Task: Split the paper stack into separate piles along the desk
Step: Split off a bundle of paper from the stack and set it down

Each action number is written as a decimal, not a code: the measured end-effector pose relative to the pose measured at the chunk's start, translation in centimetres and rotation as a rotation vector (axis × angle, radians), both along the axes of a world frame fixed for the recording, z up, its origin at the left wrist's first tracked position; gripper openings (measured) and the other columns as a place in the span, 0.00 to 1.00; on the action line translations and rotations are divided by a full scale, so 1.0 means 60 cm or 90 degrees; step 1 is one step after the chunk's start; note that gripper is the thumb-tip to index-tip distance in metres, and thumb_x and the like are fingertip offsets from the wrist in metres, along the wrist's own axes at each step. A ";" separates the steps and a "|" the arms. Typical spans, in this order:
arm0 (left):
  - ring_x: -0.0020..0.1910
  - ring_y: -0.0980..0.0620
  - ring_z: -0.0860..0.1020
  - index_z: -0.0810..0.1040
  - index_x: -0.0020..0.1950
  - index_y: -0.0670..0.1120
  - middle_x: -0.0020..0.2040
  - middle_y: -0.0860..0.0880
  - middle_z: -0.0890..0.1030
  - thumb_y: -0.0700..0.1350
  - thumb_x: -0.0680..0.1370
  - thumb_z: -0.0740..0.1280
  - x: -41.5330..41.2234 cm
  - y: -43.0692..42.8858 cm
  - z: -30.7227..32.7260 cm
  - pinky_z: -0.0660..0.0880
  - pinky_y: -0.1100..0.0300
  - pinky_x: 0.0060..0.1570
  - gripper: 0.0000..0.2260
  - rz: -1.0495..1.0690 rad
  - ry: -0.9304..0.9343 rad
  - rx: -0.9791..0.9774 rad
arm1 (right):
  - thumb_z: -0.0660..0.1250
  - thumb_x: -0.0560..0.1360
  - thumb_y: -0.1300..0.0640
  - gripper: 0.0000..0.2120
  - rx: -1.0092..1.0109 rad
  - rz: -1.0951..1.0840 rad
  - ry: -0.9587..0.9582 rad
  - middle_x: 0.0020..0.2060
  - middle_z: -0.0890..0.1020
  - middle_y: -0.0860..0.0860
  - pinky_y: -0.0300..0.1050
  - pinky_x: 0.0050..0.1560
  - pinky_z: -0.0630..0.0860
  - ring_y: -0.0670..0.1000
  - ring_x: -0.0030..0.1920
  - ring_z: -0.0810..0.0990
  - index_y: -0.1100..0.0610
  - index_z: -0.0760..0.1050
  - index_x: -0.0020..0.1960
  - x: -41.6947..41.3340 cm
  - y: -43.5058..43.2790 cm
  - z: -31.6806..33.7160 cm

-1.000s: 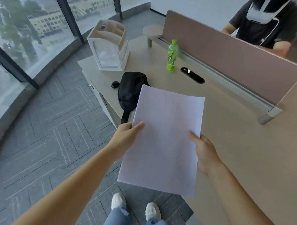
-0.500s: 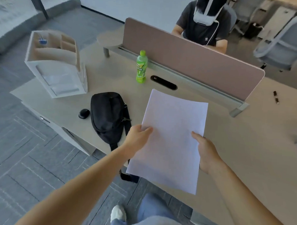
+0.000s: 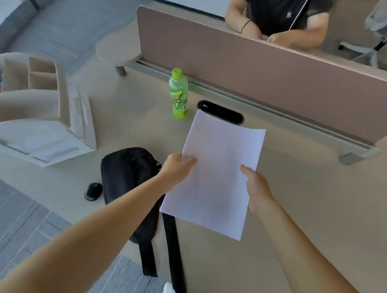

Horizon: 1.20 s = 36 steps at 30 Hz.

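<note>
Having been brought past the near edge of the tabletop (image 3: 306,216), the paper stack (image 3: 218,169) is gripped by the left hand (image 3: 176,170) and right hand (image 3: 258,190); seemingly no pile laid yet

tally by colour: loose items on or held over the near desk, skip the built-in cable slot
Black: 2 (bag, mouse)
Green: 1 (bottle)
White: 2 (paper stack, organiser)
Total: 5
</note>
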<state>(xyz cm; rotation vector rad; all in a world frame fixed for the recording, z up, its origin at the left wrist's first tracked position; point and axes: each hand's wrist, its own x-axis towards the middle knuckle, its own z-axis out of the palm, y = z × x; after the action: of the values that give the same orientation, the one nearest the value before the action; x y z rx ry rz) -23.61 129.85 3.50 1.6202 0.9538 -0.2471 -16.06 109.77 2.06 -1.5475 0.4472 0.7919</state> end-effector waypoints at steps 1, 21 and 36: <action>0.37 0.49 0.80 0.81 0.48 0.48 0.41 0.51 0.82 0.50 0.77 0.67 0.024 0.013 -0.012 0.75 0.61 0.36 0.07 -0.010 0.012 0.002 | 0.66 0.78 0.51 0.09 -0.004 -0.003 0.002 0.50 0.82 0.46 0.51 0.60 0.75 0.48 0.51 0.80 0.52 0.77 0.56 0.019 0.014 -0.018; 0.38 0.43 0.79 0.80 0.49 0.38 0.41 0.39 0.81 0.57 0.68 0.67 0.181 0.128 -0.162 0.78 0.51 0.41 0.23 -0.029 0.146 -0.024 | 0.67 0.75 0.52 0.13 -0.122 0.096 0.076 0.50 0.85 0.50 0.50 0.56 0.79 0.54 0.50 0.83 0.55 0.80 0.57 0.172 0.103 -0.179; 0.60 0.43 0.79 0.73 0.71 0.47 0.65 0.40 0.78 0.60 0.66 0.70 0.155 0.136 -0.140 0.73 0.53 0.64 0.35 0.004 0.119 -0.019 | 0.62 0.69 0.54 0.06 -0.293 0.260 0.012 0.34 0.70 0.52 0.45 0.39 0.69 0.54 0.35 0.68 0.56 0.71 0.38 0.159 0.087 -0.144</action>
<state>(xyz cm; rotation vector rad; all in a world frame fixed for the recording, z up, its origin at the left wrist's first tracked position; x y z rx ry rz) -14.30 138.02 -4.93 1.5862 1.0909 -0.4127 -6.49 114.99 -6.58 -2.1030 0.3438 1.0669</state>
